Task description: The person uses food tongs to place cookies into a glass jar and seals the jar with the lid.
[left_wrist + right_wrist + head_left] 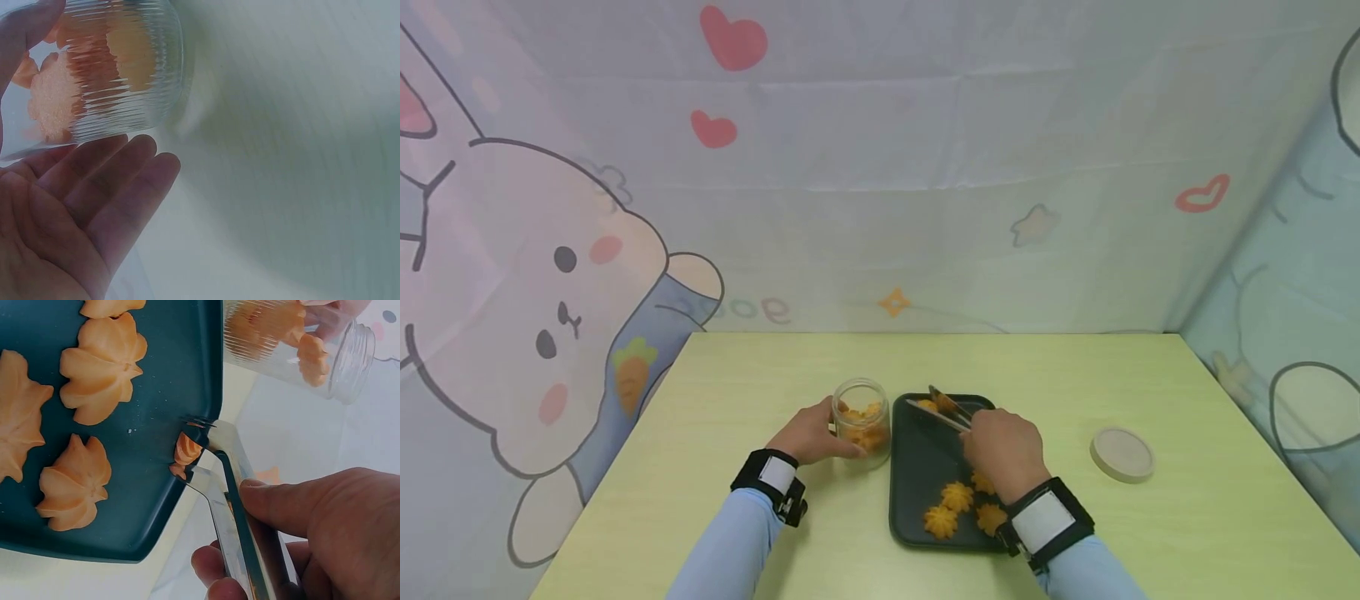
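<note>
My left hand (pixel 812 435) holds a clear glass jar (pixel 862 423) by its side, thumb at the front and fingers behind. Several flower-shaped cookies (pixel 55 100) lie inside the jar, which has no lid on. My right hand (pixel 1009 454) grips metal tongs (pixel 240 515) with the thumb on one arm and fingers on the other. A small cookie (pixel 187 450) sits between the tongs' ends, at the far end of the dark tray (pixel 917 467). More cookies (pixel 957 497) lie in the near part of the tray, partly hidden by my right hand and wrist.
A round pale lid (pixel 1122 454) lies on the light yellow table (pixel 1045 362), to the right of the tray. The jar stands close against the tray's left side. Behind the table hangs a printed cloth (pixel 880 167) with hearts and a cartoon rabbit.
</note>
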A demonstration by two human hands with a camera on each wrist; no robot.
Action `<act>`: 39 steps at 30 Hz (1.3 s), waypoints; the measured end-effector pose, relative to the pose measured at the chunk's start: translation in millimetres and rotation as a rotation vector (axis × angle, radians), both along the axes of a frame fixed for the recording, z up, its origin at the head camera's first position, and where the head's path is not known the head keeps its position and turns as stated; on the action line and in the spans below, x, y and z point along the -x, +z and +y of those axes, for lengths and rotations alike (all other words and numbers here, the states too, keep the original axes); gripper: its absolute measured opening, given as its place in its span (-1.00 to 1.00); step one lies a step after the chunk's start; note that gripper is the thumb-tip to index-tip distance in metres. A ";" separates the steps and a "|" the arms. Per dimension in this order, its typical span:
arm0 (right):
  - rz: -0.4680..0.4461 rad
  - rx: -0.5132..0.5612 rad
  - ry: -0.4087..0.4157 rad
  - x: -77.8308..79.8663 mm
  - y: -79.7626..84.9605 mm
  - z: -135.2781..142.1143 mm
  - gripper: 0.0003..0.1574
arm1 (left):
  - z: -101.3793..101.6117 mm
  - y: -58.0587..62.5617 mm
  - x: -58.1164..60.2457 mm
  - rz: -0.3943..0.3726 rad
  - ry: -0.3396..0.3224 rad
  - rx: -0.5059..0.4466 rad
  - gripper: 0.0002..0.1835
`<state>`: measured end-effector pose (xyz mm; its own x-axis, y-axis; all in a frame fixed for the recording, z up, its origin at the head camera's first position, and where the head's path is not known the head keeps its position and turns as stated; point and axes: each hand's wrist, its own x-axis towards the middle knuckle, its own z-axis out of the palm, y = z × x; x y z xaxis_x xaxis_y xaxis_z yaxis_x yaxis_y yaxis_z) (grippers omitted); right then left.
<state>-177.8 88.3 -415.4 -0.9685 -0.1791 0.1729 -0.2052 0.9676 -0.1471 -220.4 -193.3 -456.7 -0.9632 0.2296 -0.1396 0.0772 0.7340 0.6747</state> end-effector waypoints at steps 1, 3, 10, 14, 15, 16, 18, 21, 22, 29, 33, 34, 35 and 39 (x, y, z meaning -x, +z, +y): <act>0.006 -0.001 0.000 -0.3 -0.7 0.0 -0.45 | 0.0 0.4 -0.5 0.001 0.000 0.001 -0.12; 0.014 0.004 -0.001 -1.2 -1.5 -0.1 -0.47 | 0.3 1.1 -1.3 0.005 0.000 0.007 -0.15; 0.018 0.000 -0.010 -7.7 -0.3 0.1 -0.50 | 1.1 4.7 -3.4 0.006 0.006 0.017 -0.18; 0.009 0.011 -0.013 -12.0 0.5 2.2 -0.50 | 0.6 5.0 -3.4 0.001 0.007 0.025 -0.18; 0.009 0.014 -0.011 -12.9 0.5 2.9 -0.49 | 0.5 4.7 -3.1 0.000 0.009 0.026 -0.18; 0.009 0.018 -0.012 -13.7 0.2 3.5 -0.49 | 0.5 4.4 -2.8 -0.004 0.014 0.029 -0.17; 0.010 0.023 -0.014 -15.0 -0.2 4.7 -0.48 | 0.3 3.6 -2.2 -0.004 0.013 0.031 -0.17; -0.012 0.024 -0.026 -16.1 -0.5 6.3 -0.48 | 0.5 3.0 -1.6 -0.002 0.011 0.028 -0.19; -0.025 0.025 -0.033 -16.5 -0.2 6.8 -0.49 | 0.6 2.9 -1.4 0.000 0.008 0.029 -0.20; -0.015 0.028 -0.015 -21.1 3.3 14.0 -0.54 | 2.1 3.2 -2.1 0.004 0.012 0.029 -0.23; 0.005 0.038 0.006 -24.9 5.2 19.0 -0.52 | 1.7 2.6 -2.0 0.000 0.011 0.031 -0.22; 0.004 0.043 0.007 -25.5 5.4 19.9 -0.52 | 1.4 2.3 -1.8 -0.001 0.011 0.031 -0.22; 0.002 0.046 0.007 -25.8 5.4 20.9 -0.51 | 1.3 2.1 -1.7 -0.001 0.010 0.030 -0.22; -0.001 0.050 0.003 -26.8 4.8 24.0 -0.48 | 0.7 2.0 -2.0 -0.003 0.009 0.029 -0.22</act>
